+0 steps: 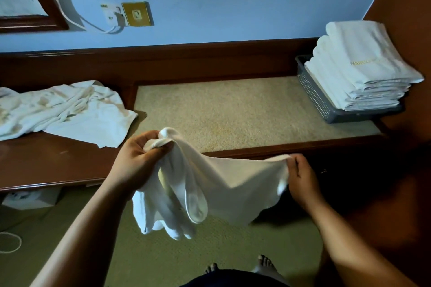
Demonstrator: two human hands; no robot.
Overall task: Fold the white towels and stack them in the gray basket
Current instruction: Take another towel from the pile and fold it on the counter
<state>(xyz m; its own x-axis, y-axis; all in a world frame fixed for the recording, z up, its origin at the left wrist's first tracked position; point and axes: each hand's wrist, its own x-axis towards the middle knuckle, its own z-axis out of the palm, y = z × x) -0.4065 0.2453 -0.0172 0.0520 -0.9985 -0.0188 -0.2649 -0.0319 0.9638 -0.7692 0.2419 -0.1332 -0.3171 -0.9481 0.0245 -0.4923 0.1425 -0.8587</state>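
a: how many hands does the person use?
b: two. the left hand (140,158) has its fingers curled around a bunched corner of one white towel (221,184). the right hand (302,179) pinches the opposite edge between thumb and fingers.
a: and where is this towel?
b: it hangs in the air between the two hands, in front of the wooden desk (46,165), and it touches no surface. the part under the left hand falls down in loose folds.
a: are there more towels?
b: yes, in two places. one heap of unfolded towels (65,112) lies crumpled on the left part of the desk; how many pieces are in it, one cannot tell. one stack of folded towels (356,72) stands in the gray basket (314,98) at the far right and rises well above the rim. about six layers show at its edge, but the exact count is not clear. the top one bears gold lettering.
a: how many baskets?
b: only one. it sits on the beige padded surface (233,109), in the right corner, well apart from both hands.
a: anything else?
b: one gold wall socket (137,14) with one white cable (98,25) beside it, and the person's two bare feet (265,265) on the carpet (163,263) below.
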